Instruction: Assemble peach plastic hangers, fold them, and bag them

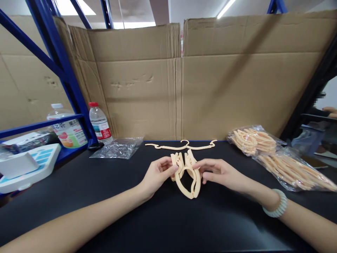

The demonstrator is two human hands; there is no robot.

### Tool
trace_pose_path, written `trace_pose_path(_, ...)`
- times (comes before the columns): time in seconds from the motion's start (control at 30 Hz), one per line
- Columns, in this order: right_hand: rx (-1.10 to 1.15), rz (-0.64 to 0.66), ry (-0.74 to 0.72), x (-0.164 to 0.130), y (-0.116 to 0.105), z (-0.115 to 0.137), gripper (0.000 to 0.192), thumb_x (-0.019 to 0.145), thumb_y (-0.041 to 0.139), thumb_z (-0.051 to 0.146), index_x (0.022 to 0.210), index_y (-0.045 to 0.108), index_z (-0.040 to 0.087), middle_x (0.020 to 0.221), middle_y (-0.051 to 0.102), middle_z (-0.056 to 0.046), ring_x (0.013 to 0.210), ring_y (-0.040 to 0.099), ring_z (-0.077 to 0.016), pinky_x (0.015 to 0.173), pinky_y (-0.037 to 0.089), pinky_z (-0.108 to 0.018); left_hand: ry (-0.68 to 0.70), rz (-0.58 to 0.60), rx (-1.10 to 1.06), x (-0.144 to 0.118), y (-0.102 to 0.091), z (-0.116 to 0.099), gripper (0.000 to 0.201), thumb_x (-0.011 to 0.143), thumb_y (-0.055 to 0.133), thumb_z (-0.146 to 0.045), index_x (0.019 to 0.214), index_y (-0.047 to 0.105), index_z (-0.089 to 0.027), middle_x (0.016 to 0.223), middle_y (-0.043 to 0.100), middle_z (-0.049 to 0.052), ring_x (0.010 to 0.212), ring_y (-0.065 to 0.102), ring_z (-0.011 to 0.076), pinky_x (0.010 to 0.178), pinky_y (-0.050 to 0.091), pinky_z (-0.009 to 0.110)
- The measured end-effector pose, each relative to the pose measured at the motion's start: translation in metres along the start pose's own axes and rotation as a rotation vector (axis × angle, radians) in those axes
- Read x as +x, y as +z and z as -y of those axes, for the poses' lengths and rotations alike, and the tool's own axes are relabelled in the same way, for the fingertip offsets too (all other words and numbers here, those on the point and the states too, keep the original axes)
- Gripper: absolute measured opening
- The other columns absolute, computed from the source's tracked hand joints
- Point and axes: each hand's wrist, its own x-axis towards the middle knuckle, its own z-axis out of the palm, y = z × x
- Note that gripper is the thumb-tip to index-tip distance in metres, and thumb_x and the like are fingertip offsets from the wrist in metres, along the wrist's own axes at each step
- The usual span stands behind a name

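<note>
Between my two hands, a bundle of cream folding hangers (181, 182) stands over the black table, its arms folded inward to a point toward me. My left hand (159, 172) is closed on the bundle's left side, thumb in front and fingers behind. On the right side, my right hand (217, 170) pinches the same bundle between fingers and thumb, its fingertips partly hidden behind it. Just beyond lies a single unfolded cream hanger (173, 147), stretched flat with its hook pointing away from me.
Two clear bags of cream hangers (252, 140) (297, 170) lie at the right. A crumpled plastic bag (118, 148), a red-capped water bottle (100, 124) and a dark mouse-like object (96, 146) are at the left. Cardboard (139, 84) walls the back. Another person's hand (330, 111) shows far right.
</note>
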Motion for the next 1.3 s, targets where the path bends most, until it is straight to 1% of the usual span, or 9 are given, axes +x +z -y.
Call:
trace_pose_path(0.13,-0.017,0.081,-0.014,-0.002,-0.001,0.002,0.038,0.087,0.060,0.035,0.123,0.059,0.024,0.116,0.060,-0.008,0.095,0.060,-0.0184,0.075,0.053,-0.030,-0.010,-0.009,-0.022,0.001,-0.001,0.002,0.031,0.073,0.073,-0.034,0.094,0.066,-0.012,0.088,0.070,0.008,0.078,0.063,0.0167,0.068,0.049,0.025)
trace_pose_path(0.23,-0.027,0.069,-0.031,-0.002,-0.002,0.002,0.042,0.086,0.062,0.034,0.127,0.056,0.025,0.128,0.054,-0.008,0.107,0.057,-0.0210,0.088,0.051,-0.036,-0.003,-0.011,-0.033,0.001,-0.002,0.003,0.033,0.072,0.074,-0.032,0.097,0.066,-0.012,0.091,0.070,0.009,0.081,0.064,0.0179,0.072,0.051,0.027)
trace_pose_path(0.33,-0.033,0.055,-0.058,-0.003,-0.001,0.003,0.045,0.086,0.064,0.034,0.129,0.055,0.026,0.132,0.052,-0.008,0.119,0.051,-0.0225,0.101,0.043,-0.041,0.004,0.010,-0.044,0.001,-0.003,0.003,0.036,0.072,0.075,-0.031,0.101,0.065,-0.012,0.092,0.070,0.009,0.084,0.065,0.0198,0.075,0.051,0.030)
trace_pose_path(0.47,-0.052,0.068,-0.079,-0.003,0.003,0.007,0.043,0.087,0.062,0.036,0.129,0.055,0.027,0.132,0.052,-0.009,0.121,0.050,-0.0232,0.103,0.040,-0.042,0.028,0.036,-0.018,0.000,-0.001,0.000,0.037,0.073,0.074,-0.030,0.103,0.063,-0.013,0.096,0.069,0.010,0.089,0.064,0.0209,0.080,0.050,0.032)
trace_pose_path(0.7,0.008,0.134,-0.104,-0.004,0.008,0.008,0.052,0.089,0.061,0.035,0.137,0.044,0.027,0.144,0.037,-0.009,0.132,0.037,-0.0247,0.109,0.032,-0.044,0.019,0.048,-0.029,0.000,-0.001,0.000,0.033,0.076,0.072,-0.030,0.103,0.063,-0.014,0.099,0.069,0.009,0.092,0.063,0.0195,0.082,0.049,0.030)
trace_pose_path(0.87,0.054,0.165,-0.114,-0.006,0.007,0.009,0.050,0.091,0.059,0.032,0.138,0.042,0.028,0.144,0.036,-0.008,0.131,0.037,-0.0235,0.109,0.031,-0.042,0.012,0.020,-0.047,0.000,-0.001,0.002,0.033,0.076,0.072,-0.031,0.102,0.063,-0.013,0.096,0.069,0.008,0.088,0.063,0.0179,0.078,0.049,0.028)
trace_pose_path(1.07,0.055,0.272,-0.021,-0.008,0.006,0.012,0.050,0.093,0.055,0.033,0.140,0.039,0.030,0.138,0.044,-0.007,0.125,0.043,-0.0227,0.105,0.033,-0.042,0.002,0.037,-0.022,-0.001,-0.001,0.002,0.033,0.076,0.072,-0.032,0.101,0.063,-0.013,0.093,0.069,0.008,0.087,0.063,0.0182,0.077,0.049,0.029)
trace_pose_path(1.23,-0.031,0.243,0.013,-0.009,0.003,0.012,0.047,0.092,0.056,0.035,0.137,0.045,0.027,0.120,0.058,-0.007,0.105,0.056,-0.0199,0.094,0.043,-0.037,-0.004,0.056,0.010,-0.001,-0.001,0.002,0.037,0.075,0.072,-0.033,0.104,0.063,-0.011,0.092,0.068,0.009,0.084,0.063,0.0179,0.076,0.050,0.030)
trace_pose_path(1.3,-0.017,0.226,0.020,-0.009,0.002,0.012,0.048,0.089,0.060,0.037,0.135,0.048,0.025,0.119,0.059,-0.007,0.102,0.058,-0.0197,0.091,0.045,-0.036,0.001,0.067,0.029,0.000,-0.001,0.002,0.038,0.076,0.070,-0.032,0.106,0.062,-0.011,0.092,0.067,0.008,0.084,0.063,0.0176,0.076,0.050,0.030)
